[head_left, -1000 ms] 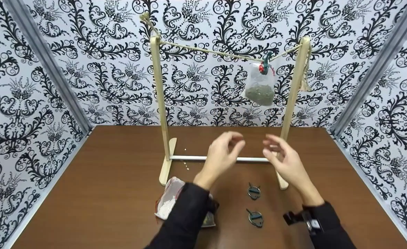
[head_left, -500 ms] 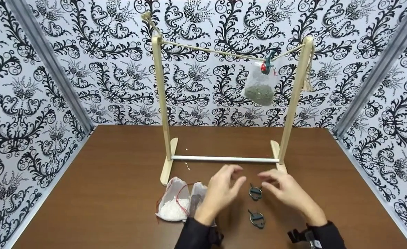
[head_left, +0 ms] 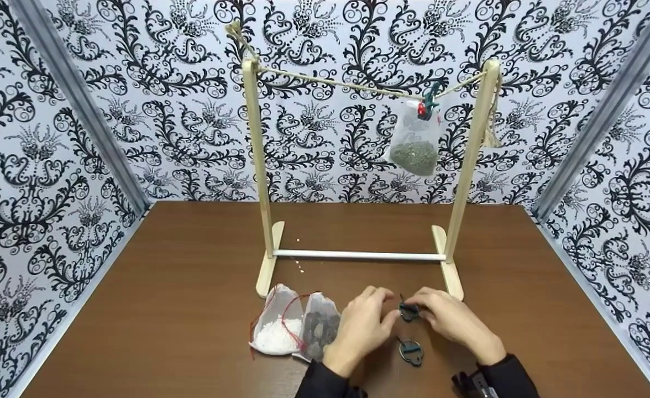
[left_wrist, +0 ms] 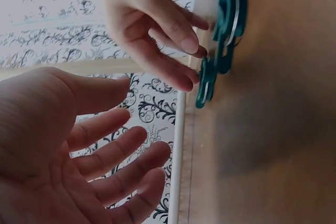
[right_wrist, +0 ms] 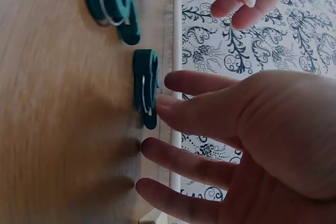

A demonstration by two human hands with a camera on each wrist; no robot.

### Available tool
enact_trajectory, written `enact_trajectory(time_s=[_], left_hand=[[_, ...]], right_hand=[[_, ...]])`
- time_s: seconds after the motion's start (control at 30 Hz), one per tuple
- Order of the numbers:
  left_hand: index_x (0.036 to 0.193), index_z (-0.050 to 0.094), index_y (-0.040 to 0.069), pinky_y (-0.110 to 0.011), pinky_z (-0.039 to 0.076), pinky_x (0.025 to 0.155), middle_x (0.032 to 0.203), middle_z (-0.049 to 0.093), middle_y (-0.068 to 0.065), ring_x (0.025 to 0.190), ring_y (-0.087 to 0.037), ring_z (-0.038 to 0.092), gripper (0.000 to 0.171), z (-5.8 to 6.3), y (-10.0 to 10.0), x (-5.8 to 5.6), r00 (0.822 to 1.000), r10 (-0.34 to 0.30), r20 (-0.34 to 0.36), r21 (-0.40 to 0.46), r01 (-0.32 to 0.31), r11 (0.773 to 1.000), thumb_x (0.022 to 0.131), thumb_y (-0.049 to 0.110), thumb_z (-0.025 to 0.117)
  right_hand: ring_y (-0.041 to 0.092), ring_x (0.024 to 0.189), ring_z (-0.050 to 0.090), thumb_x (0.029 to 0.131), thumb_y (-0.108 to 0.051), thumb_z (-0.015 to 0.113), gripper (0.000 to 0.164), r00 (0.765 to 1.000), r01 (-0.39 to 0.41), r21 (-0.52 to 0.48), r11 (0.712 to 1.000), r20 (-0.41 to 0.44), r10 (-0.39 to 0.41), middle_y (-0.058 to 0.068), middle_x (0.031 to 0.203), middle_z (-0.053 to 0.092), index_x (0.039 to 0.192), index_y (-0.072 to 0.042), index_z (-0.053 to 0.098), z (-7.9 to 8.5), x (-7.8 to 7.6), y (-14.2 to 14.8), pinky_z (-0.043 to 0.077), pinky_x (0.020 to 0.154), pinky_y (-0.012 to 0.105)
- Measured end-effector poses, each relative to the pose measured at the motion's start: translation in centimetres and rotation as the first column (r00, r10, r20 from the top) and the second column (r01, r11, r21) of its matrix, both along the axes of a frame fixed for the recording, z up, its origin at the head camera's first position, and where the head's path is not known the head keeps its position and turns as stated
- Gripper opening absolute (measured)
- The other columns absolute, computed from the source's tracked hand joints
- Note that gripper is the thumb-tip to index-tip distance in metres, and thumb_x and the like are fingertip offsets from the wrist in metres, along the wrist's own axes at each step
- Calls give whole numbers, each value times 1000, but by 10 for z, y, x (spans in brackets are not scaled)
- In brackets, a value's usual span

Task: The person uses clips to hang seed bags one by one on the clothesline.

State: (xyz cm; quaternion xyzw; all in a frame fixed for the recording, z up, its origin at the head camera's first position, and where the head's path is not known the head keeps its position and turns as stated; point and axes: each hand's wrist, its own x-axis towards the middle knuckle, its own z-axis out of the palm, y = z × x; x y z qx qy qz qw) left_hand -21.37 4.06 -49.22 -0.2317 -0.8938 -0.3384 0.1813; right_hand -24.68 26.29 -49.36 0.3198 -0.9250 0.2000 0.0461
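Observation:
Two dark green spring clips with metal rings lie on the brown table. The far clip has my right hand right beside it, fingers spread and reaching down. In the right wrist view, thumb and index finger come close to that clip without closing round it. My left hand hovers to the left of the clips, fingers loosely bent, with nothing in its palm. Closer to me lies the near clip. Partly behind the left hand is a mesh bag of dark stones.
A mesh bag of white grains lies at the left. Behind stands a wooden frame with a white crossbar and a rope. From the rope hangs a bag of greenish material, held by a green clip.
Both hands have come down and towards me from above the crossbar to the clips on the table. The two bags at the left are now more exposed. The hanging bag sways slightly.

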Motion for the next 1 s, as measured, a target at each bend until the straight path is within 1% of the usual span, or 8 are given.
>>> enact_trajectory(time_s=[0.1,0.17,0.33,0.43,0.57,0.73,0.87,1.0], left_hand=[[112,71,11,-34,56,72,103,69,-2,88,-22,69,25,-2,2,3,999,13,36,-46,-12,999,90,21,78],[111,72,11,-34,56,71,100,68,-2,86,-22,69,25,-4,2,4,998,21,58,-77,-17,997,90,23,78],[108,74,12,-34,55,69,96,67,0,83,-21,68,25,-9,2,4,995,20,95,-142,-7,990,88,25,80],[108,74,12,-33,55,71,96,68,0,84,-20,68,27,-9,2,4,994,21,107,-156,-5,988,87,25,80],[112,73,9,-35,56,73,99,69,-2,87,-22,68,31,-9,3,3,990,32,135,-171,-9,985,87,27,80],[118,70,5,-37,57,77,104,70,-8,91,-25,69,43,-9,1,1,989,38,145,-184,-11,983,87,33,80],[121,69,3,-39,57,79,107,71,-11,94,-27,70,47,-8,-2,-1,991,29,130,-156,-9,988,88,35,80],[118,71,5,-35,56,74,102,72,-6,89,-22,70,42,-4,-6,-3,992,12,125,-105,2,994,89,34,79]], right_hand=[[21,94,69,83,12,73,34,1000,15,15,1000,-1,-15,1,100,70,109,-10,77,-1,0,1,57,80,42],[21,92,68,81,11,76,34,999,37,29,999,6,-37,0,97,70,107,-12,77,-2,0,2,57,79,42],[19,83,67,80,6,80,29,992,113,50,992,44,-115,0,91,69,104,-8,74,-2,1,2,55,72,39],[16,77,66,81,6,79,27,990,129,50,990,52,-132,-1,86,69,104,-6,74,-1,0,0,53,68,36],[17,78,67,82,6,78,28,992,113,46,993,49,-115,1,88,70,108,-3,73,1,1,-3,55,68,36],[18,81,67,84,4,77,28,997,72,6,997,9,-72,4,92,69,112,2,71,8,5,-9,57,70,36],[15,80,65,85,6,74,28,999,28,-34,999,-27,-29,2,90,67,113,4,70,15,9,-14,56,69,32],[11,76,63,85,8,73,28,997,-19,-77,997,-75,13,2,87,66,112,4,70,21,12,-18,54,65,29]])
